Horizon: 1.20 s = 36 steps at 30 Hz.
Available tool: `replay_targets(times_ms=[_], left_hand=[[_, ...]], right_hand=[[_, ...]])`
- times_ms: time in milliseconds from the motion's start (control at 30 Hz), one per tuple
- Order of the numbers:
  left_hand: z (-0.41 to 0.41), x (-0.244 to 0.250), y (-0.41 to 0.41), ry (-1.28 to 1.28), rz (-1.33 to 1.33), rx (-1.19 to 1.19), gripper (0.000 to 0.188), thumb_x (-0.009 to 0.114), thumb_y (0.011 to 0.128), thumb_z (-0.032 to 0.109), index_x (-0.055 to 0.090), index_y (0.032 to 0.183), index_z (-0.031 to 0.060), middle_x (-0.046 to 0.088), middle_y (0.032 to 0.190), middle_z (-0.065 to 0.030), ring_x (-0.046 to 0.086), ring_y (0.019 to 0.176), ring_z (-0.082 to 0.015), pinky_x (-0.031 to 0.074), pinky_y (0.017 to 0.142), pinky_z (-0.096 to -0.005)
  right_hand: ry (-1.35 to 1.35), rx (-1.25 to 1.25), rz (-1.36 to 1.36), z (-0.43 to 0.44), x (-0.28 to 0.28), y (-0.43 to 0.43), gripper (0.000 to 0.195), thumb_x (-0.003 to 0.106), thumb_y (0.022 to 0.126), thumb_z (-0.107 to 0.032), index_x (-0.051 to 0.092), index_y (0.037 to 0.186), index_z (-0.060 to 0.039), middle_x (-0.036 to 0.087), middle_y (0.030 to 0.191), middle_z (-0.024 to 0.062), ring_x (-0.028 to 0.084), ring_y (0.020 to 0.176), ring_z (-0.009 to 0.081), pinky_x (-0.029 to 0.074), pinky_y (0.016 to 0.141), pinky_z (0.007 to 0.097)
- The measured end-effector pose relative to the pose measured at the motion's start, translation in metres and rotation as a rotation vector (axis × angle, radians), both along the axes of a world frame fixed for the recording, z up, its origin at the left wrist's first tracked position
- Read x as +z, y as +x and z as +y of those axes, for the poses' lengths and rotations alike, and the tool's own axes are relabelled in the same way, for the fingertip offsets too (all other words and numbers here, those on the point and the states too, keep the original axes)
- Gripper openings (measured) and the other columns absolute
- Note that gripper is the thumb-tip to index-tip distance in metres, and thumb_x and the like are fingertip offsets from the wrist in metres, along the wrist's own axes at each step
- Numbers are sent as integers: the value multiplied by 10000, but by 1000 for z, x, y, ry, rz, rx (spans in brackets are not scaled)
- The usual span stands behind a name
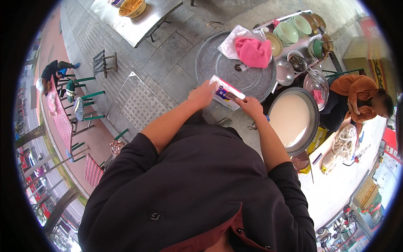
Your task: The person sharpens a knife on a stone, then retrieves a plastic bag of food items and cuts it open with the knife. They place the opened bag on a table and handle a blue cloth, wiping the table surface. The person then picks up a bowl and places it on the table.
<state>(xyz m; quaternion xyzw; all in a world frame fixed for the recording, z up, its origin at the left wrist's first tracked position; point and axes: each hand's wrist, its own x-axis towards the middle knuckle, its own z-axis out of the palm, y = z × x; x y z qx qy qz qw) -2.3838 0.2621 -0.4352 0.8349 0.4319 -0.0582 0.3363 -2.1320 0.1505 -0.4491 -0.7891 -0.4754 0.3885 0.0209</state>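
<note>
A white, pink and purple cardboard box bearing printing is held between my two hands in front of my body. My left hand grips its left end, the fingers slightly blurred. At the right end, my right hand has its thumb and fingers on the edge. A dark brown strip lies across the box face near my right fingers; what it is, I cannot tell. Just beyond the box is a large round metal lid, with a pink cloth and a white plastic bag on it.
To the right stands a big pot of pale, milky liquid. Behind it are a metal ladle, a skimmer and stacked green bowls. A seated person is at far right. A metal table holds a food bowl.
</note>
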Motion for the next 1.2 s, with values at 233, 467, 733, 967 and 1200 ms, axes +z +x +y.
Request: replay_targets(times_ms=[233,467,733,967,1200], left_hand=[[0,-1,-1,6,-17,0,571,559,939,213,399,1487,210,440,1454,-166,586,1170,-410,523,913,-486],[0,-6,-2,38,-55,10,544,557,939,205,427,1467,203,462,1422,-157,596,1146,-403,526,891,-486],[1,-4,1,31,-10,0,551,548,948,223,414,1482,214,442,1462,-156,585,1181,-400,522,921,-475],[3,-2,1,4,27,-15,564,542,953,230,399,1498,221,421,1494,-170,578,1197,-410,516,942,-478],[2,0,-2,59,-36,-21,523,555,937,191,437,1445,220,490,1376,-142,608,1144,-392,534,877,-514]], right_hand=[[3,-9,-15,-1,-2,-1,631,575,874,-687,765,970,-93,737,921,167,707,897,355,535,771,461],[-27,-14,-16,1,0,-2,648,563,872,-704,763,977,-96,737,954,165,704,927,352,534,779,459],[-26,-6,-16,2,3,-1,643,559,881,-694,765,991,-96,736,951,169,704,926,356,535,779,463],[-94,3,19,7,6,0,600,570,887,-654,775,974,-97,740,965,162,703,952,347,533,811,452],[-14,-22,60,1,-13,2,610,604,877,-660,769,937,-76,723,814,155,706,799,326,527,715,446]])
